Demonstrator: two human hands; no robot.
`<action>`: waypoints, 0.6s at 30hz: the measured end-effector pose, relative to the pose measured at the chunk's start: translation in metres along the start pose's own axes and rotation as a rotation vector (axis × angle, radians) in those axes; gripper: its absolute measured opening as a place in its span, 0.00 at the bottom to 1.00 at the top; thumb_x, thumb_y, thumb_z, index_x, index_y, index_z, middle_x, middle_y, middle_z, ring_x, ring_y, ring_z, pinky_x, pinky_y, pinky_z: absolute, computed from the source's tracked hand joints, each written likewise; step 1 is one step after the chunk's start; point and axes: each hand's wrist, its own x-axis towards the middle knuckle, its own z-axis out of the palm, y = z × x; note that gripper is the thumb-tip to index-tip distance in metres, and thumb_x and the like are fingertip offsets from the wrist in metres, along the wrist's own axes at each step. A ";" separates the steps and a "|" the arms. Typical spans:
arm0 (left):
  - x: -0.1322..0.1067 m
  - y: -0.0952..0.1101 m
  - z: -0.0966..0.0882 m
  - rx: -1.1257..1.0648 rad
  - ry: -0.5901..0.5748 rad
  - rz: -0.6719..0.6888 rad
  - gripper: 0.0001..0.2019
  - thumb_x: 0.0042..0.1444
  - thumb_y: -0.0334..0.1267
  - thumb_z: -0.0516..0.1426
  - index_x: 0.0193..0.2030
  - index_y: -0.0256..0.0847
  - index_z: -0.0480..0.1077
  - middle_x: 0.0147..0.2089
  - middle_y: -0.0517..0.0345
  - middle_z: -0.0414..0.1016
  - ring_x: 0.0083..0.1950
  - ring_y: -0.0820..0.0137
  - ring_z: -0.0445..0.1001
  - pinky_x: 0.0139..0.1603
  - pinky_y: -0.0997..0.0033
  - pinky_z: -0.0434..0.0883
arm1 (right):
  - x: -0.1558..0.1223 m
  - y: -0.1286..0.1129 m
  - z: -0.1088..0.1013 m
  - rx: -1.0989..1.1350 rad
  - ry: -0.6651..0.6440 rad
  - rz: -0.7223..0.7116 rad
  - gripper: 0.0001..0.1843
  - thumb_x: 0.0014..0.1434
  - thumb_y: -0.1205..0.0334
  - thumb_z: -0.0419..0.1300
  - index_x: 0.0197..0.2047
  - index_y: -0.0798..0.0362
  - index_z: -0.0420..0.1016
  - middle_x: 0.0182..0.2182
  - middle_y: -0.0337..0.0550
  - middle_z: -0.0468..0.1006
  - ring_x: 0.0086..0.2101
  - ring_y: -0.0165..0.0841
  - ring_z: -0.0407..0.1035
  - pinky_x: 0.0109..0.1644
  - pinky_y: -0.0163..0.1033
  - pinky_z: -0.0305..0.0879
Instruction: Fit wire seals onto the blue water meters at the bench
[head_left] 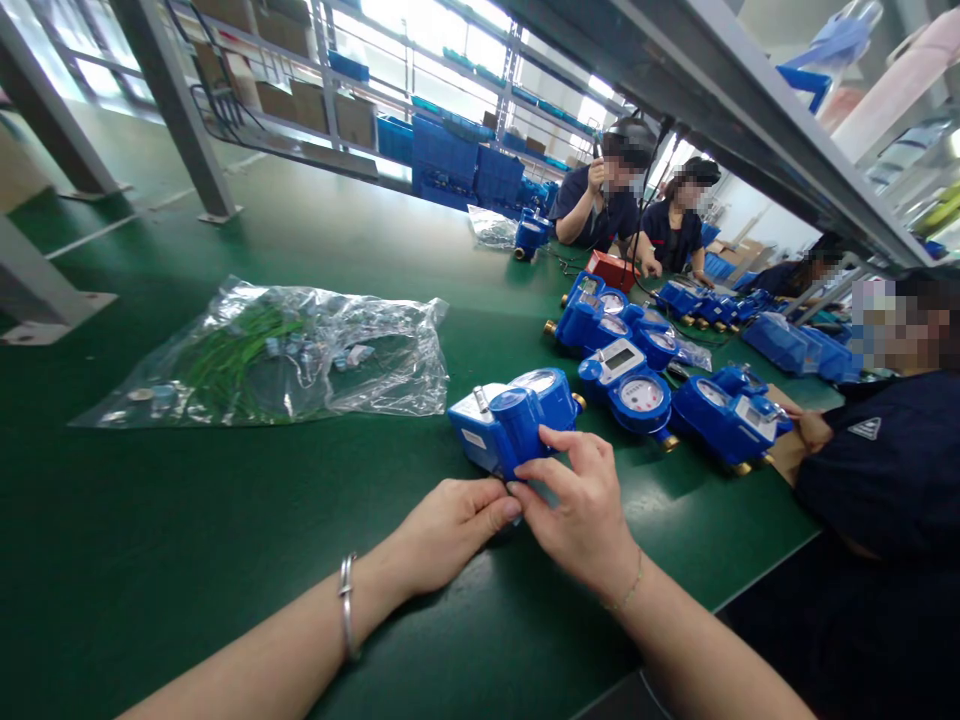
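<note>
A blue water meter [517, 410] rests on the green tabletop in front of me, its round dial on the far side and a brass fitting showing at the right. At its near lower edge, my left hand [454, 525] is closed, thumb pressed against the bent fingers. Whatever lies between them is hidden. My right hand [581, 495] has its fingertips on the meter's near side, with thumb and index finger close to the left thumb. A small light-blue bit shows under the right fingers, too covered to name.
A clear plastic bag [352, 350] holding green wires and small pieces lies to the left. Several more water meters [641, 395] crowd the right. A co-worker [885, 450] sits close at the right edge; others sit farther back. A metal shelf beam [720, 110] slants overhead.
</note>
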 end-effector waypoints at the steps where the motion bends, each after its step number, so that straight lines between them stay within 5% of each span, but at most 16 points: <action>1: 0.000 -0.001 0.000 -0.021 -0.006 0.004 0.19 0.58 0.51 0.46 0.27 0.38 0.65 0.26 0.64 0.62 0.28 0.74 0.59 0.29 0.77 0.57 | -0.002 0.001 -0.001 0.004 -0.006 -0.022 0.07 0.53 0.64 0.60 0.37 0.47 0.74 0.48 0.46 0.66 0.48 0.40 0.62 0.52 0.50 0.57; 7: -0.001 -0.008 0.005 -0.205 -0.016 -0.047 0.21 0.58 0.53 0.45 0.24 0.39 0.60 0.23 0.65 0.58 0.26 0.75 0.55 0.27 0.76 0.57 | -0.028 -0.009 -0.005 0.100 -0.019 -0.034 0.13 0.57 0.69 0.54 0.46 0.55 0.67 0.41 0.49 0.68 0.41 0.36 0.63 0.45 0.44 0.64; 11: -0.001 -0.003 0.011 -0.331 0.019 -0.088 0.20 0.57 0.55 0.47 0.25 0.39 0.61 0.23 0.66 0.57 0.25 0.75 0.53 0.26 0.75 0.57 | -0.041 -0.014 0.000 -0.124 -0.108 -0.175 0.10 0.57 0.66 0.55 0.44 0.57 0.67 0.34 0.47 0.71 0.36 0.37 0.63 0.40 0.46 0.62; 18: -0.006 0.011 0.025 -0.520 0.134 -0.159 0.19 0.56 0.54 0.48 0.26 0.39 0.59 0.21 0.68 0.51 0.23 0.76 0.48 0.22 0.76 0.51 | -0.035 -0.008 0.009 -0.397 -0.043 -0.335 0.06 0.58 0.66 0.53 0.39 0.56 0.68 0.29 0.45 0.69 0.30 0.35 0.60 0.34 0.44 0.56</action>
